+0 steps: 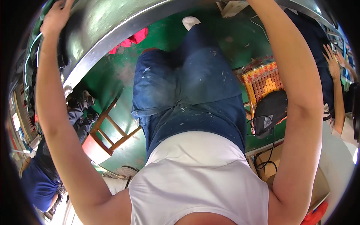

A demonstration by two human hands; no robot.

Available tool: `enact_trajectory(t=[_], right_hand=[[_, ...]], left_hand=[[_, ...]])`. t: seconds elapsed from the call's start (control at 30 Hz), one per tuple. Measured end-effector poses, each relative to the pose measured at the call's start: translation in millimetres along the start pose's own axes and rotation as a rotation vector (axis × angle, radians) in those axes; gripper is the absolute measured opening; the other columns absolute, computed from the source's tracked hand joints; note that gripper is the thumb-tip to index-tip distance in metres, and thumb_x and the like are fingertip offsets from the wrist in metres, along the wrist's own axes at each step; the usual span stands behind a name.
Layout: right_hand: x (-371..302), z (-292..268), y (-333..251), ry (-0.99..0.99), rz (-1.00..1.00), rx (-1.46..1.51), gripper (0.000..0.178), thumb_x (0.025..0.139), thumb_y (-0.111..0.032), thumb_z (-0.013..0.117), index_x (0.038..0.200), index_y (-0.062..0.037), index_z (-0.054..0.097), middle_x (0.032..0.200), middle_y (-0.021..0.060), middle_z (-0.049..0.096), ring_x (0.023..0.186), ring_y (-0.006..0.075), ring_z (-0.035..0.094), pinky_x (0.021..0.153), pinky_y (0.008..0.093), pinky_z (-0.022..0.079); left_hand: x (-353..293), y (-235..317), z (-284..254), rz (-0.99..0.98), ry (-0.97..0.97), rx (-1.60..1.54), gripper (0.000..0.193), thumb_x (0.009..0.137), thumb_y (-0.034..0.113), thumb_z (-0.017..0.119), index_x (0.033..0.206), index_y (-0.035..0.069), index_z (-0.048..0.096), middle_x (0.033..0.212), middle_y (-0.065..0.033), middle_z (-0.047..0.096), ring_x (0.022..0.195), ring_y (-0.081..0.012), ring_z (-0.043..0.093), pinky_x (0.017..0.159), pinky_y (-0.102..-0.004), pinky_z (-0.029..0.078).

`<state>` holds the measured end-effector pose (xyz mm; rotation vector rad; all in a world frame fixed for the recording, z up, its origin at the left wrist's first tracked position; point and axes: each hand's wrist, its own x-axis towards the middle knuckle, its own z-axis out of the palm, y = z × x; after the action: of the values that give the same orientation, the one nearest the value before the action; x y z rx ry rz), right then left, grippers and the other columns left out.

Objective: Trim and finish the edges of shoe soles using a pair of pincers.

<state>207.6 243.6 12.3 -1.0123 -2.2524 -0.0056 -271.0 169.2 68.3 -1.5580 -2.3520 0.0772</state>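
My left hand (pixel 55 19) is at the upper left, over the shiny grey-green work surface (pixel 88 28) with its curved metal edge. The upper edge of the view cuts off its fingertips, so whether they hold anything is hidden. Beside the wrist runs a pale blue cord (pixel 27 65) along the dark rim. My right forearm (pixel 288 45) reaches up and leaves the view at the top. The right hand lies outside the picture.
A wooden stool (pixel 112 127) lies tilted at left, near a seated person (pixel 41 180). At right are a beaded seat mat (pixel 264 84), a black mesh bag (pixel 270 110) and a cardboard box (pixel 272 161). Red cloth (pixel 131 39) lies on the green floor. Another person's hands (pixel 333 60) show far right.
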Motion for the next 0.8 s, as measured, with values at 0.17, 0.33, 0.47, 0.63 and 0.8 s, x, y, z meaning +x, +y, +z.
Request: enact_trajectory(t=[0.17,0.33,0.47,0.63,0.8], right_hand=[[6,-7,-15,-0.038,0.08,-0.019,0.04,0.083,-0.038,0.071,0.099,-0.0011,0.067,0.098,0.0206,0.067,0.097,0.0384,0.063,0.088,0.0461,0.049],[13,1,-25,0.015,0.003,0.003,0.039,0.082,-0.038,0.071,0.098,-0.0016,0.067,0.097,0.0208,0.066,0.096,0.039,0.062,0.087,0.046,0.049],[7,-4,-15,-0.007,0.033,0.0,0.037,0.082,-0.035,0.072,0.097,-0.0021,0.067,0.097,0.0207,0.065,0.097,0.0387,0.062,0.087,0.046,0.049],[-1,-7,-16,-0.003,0.087,-0.016,0.037,0.081,-0.036,0.072,0.097,-0.0028,0.068,0.1,0.0199,0.065,0.098,0.0385,0.061,0.089,0.0461,0.049],[7,-4,-28,-0.043,0.12,-0.11,0.037,0.08,-0.034,0.072,0.1,-0.0032,0.069,0.104,0.02,0.064,0.103,0.0383,0.06,0.093,0.0465,0.047]], left_hand=[[-111,-30,-4,0.268,0.401,0.034,0.03,0.092,0.032,0.068,0.118,0.018,0.07,0.091,0.0033,0.072,0.086,-0.0234,0.067,0.097,-0.0411,0.042],[-130,-123,34,-0.222,0.339,-0.642,0.086,0.087,0.032,0.072,0.145,-0.015,0.03,0.152,-0.0338,0.032,0.146,-0.0364,0.028,0.115,-0.0424,0.029],[-101,-69,-14,-0.602,-0.005,-0.725,0.074,0.084,0.043,0.077,0.121,-0.017,0.057,0.122,-0.0266,0.064,0.119,-0.0318,0.06,0.101,-0.0382,0.044],[-154,-51,-28,-0.708,0.159,-1.512,0.07,0.09,0.042,0.071,0.126,-0.016,0.055,0.124,-0.0232,0.063,0.123,-0.0269,0.058,0.098,-0.039,0.047],[-328,30,-44,-0.327,0.046,-2.233,0.06,0.094,0.027,0.069,0.141,0.0,0.045,0.133,-0.0119,0.057,0.126,-0.0276,0.054,0.109,-0.0458,0.041]])
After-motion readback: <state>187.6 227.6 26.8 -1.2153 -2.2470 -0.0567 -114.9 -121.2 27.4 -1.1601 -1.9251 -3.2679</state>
